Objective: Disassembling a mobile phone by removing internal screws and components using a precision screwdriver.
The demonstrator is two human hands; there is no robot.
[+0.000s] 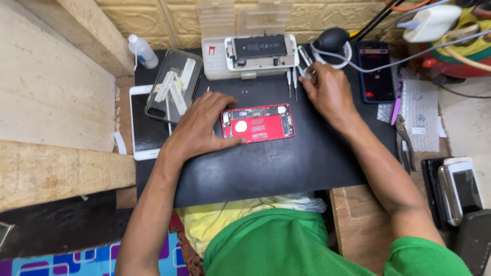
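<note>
An opened red phone body (258, 123) lies on a black work mat (266, 163), its insides facing up. My left hand (202, 125) rests on the mat against the phone's left end, thumb along its lower edge. My right hand (327, 92) reaches to the upper right, fingertips at a group of small screwdrivers (295, 82) lying near the mat's far edge. Whether its fingers hold one I cannot tell. A second disassembled phone (258, 51) lies on a clear parts box (220, 59) behind.
A white phone (143, 128) and a dark screen panel with tape strips (174, 84) lie at left, with a small plastic bottle (142, 51) behind. A dark phone (376, 71), a black blower bulb (331, 38), bubble wrap (419, 110) and stacked phones (460, 189) are at right.
</note>
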